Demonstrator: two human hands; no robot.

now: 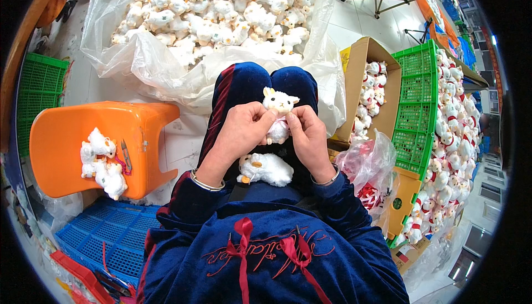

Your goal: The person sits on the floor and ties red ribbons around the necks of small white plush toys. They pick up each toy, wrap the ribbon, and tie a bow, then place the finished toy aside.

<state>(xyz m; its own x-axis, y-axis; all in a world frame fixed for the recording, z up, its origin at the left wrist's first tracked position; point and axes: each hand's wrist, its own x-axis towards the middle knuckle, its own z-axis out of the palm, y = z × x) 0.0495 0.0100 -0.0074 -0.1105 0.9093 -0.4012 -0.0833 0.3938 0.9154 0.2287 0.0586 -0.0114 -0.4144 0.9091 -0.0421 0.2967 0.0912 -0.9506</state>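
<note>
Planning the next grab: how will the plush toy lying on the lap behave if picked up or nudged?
The plush toy on the lap looks fluffy and stuffed, so it probably squashes under the fingers and is light for its size. Its fuzzy surface should grip well, not slip. It lies on its side on the rounded lap, so a nudge may tumble it off.

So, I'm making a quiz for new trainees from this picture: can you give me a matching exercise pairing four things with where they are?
Things:
1. Small white plush lamb with cream face
2. Second white plush lamb
3. Cluster of white plush lambs
4. Heap of white plush lambs

Places:
A. In the big clear plastic bag
B. On the orange plastic stool
C. Between the left hand and right hand
D. Lying on the lap

Pairs: 1-C, 2-D, 3-B, 4-A
</note>
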